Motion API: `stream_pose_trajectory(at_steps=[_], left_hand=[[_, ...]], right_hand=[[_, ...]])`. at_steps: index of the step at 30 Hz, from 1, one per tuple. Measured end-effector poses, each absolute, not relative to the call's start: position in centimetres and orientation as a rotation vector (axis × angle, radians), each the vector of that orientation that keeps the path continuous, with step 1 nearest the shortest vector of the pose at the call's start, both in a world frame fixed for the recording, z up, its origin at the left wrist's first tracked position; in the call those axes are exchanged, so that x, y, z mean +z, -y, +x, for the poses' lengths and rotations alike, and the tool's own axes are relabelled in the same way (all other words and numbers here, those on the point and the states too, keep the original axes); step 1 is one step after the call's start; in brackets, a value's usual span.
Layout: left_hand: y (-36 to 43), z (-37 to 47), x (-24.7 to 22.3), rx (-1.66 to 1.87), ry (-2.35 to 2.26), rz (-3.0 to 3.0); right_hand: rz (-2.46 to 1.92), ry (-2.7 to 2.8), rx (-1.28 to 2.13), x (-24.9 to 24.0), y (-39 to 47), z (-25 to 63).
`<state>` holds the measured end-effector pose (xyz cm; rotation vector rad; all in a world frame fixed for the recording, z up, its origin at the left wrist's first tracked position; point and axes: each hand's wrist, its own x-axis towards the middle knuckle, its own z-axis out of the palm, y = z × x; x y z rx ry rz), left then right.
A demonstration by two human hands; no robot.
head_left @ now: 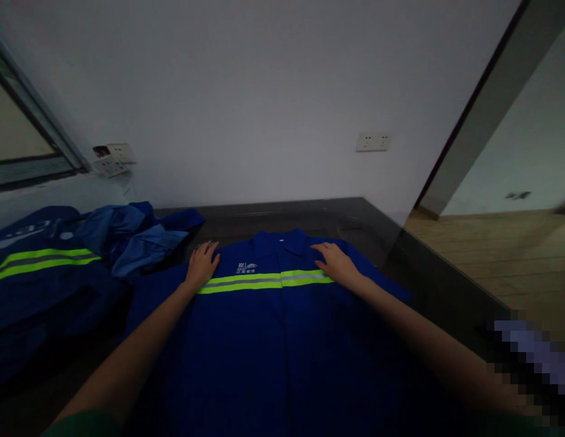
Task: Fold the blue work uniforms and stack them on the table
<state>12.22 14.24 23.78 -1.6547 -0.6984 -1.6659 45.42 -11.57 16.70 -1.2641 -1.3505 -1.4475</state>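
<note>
A blue work jacket (246,340) lies spread front side up on the dark table, its collar toward the wall. A yellow-green reflective stripe (259,281) with a grey middle crosses its chest, and a white printed logo (246,267) sits just above. My left hand (202,265) rests on the jacket near the shoulder at the left, fingers stretched out. On the opposite side of the chest, my right hand (335,261) lies on the cloth by the stripe's end, fingers extended. Neither hand appears to grip the fabric. The jacket's lower part fades into shadow.
More blue garments (45,291) with a reflective stripe lie heaped at the left. The dark table (428,285) meets a white wall with sockets (373,142). A blurred-out purplish object (537,352) is at the right. Wooden floor (487,249) shows beyond the table's right edge.
</note>
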Motion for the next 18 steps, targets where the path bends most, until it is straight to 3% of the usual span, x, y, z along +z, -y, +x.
stream_pose_trajectory(at_steps=[7, 12, 18], left_hand=[[-6.8, 20.4, 23.3, -1.58, 0.382, -1.627], [-1.6, 31.6, 23.1, -1.277, 0.279, -1.899], [-1.4, 37.5, 24.4, -1.324, 0.416, -1.906]], right_hand=[[-1.368, 0.981, -1.3, 6.6, 16.1, 56.7], [-1.483, 0.933, -1.27, 6.3, 14.9, 57.1], [-1.389, 1.025, -1.207, 7.9, 15.5, 58.5]])
